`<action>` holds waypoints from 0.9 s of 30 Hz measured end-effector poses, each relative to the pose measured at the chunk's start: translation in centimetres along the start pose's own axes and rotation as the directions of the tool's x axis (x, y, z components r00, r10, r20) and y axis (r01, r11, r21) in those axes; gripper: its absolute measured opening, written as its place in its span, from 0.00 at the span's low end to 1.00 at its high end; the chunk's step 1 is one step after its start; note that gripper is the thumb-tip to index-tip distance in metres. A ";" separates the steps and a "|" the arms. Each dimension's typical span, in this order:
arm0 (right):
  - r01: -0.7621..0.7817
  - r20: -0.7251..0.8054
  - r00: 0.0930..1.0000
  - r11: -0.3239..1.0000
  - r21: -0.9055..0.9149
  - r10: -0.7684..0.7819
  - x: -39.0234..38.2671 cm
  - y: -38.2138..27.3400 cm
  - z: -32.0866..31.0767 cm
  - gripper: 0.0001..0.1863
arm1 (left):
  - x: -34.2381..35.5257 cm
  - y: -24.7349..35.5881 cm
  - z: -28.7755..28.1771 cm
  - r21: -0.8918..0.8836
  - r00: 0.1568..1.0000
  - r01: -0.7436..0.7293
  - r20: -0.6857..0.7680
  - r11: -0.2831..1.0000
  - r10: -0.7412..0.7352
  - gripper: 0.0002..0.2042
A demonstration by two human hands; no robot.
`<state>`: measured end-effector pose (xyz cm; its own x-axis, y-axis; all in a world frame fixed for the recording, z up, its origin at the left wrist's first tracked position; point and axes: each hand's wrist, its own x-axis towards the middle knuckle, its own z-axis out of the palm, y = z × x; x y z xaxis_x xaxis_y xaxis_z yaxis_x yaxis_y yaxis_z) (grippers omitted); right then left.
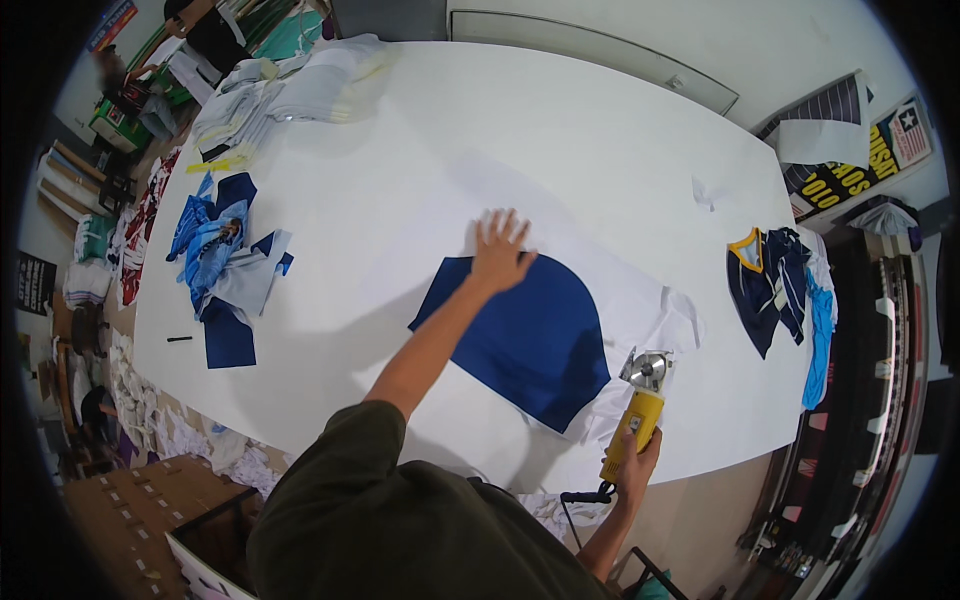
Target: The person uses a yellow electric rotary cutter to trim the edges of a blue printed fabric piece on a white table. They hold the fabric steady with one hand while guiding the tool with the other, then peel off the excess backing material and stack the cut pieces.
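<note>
A dark blue fabric piece [525,335] with one rounded side lies flat on white fabric [678,318] spread over the large white table [420,140]. My left hand [502,252] rests with spread fingers across the far edge of the blue piece, its fingertips on the white cloth. In my right hand [637,465] is a yellow handheld rotary cloth cutter [632,432], gripped by its body. The cutter's round metal head [648,370] is just right of the blue piece's right corner, over the white fabric. A dark cord trails from its rear end.
Folded pale fabric stacks [325,82] sit at the far left. Blue printed cloth pieces [215,250] and a black pen [180,339] lie on the left side. A navy garment [760,280] lies near the right edge. Two people are in the background at upper left.
</note>
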<state>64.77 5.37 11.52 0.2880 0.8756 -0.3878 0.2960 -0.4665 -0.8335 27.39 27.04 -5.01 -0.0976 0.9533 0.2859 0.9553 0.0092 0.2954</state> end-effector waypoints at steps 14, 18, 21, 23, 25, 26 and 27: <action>0.163 0.258 0.963 0.939 -0.302 -0.084 -0.8 0.0 6.3 0.33 | -13.3 -31.2 -12.2 0.316 0.733 0.673 -0.162 0.669 -0.660 0.40; 0.383 0.378 0.898 0.822 -0.422 -0.224 -1.8 -0.7 9.3 0.34 | -16.4 -21.2 -17.0 0.165 0.810 0.475 0.301 0.864 -0.503 0.53; 0.496 0.461 0.849 0.691 -0.526 -0.258 -2.1 -0.5 11.4 0.35 | -19.6 -20.1 -17.4 0.212 0.702 0.489 0.480 0.846 -0.526 0.67; 0.536 0.509 0.825 0.629 -0.563 -0.246 -2.3 -0.5 12.3 0.36 | -20.9 -20.7 -17.6 0.206 0.708 0.489 0.473 0.848 -0.524 0.68; 0.553 0.541 0.809 0.613 -0.564 -0.232 -2.3 -0.5 13.0 0.36 | -21.3 -20.9 -17.6 0.204 0.712 0.481 0.477 0.853 -0.515 0.70; 0.562 0.560 0.798 0.607 -0.561 -0.222 -2.2 -0.6 13.3 0.37 | -21.4 -21.2 -17.8 0.212 0.710 0.472 0.484 0.856 -0.512 0.71; 0.588 0.578 0.782 0.580 -0.563 -0.232 -2.0 -0.9 13.5 0.37 | -21.4 -21.4 -17.9 0.220 0.708 0.464 0.490 0.858 -0.508 0.72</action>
<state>51.60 5.72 7.71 -0.3699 0.8657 -0.3372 0.8541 0.1740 -0.4902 4.05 1.03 -1.18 -0.4180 0.8183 -0.3945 0.8360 0.5164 0.1855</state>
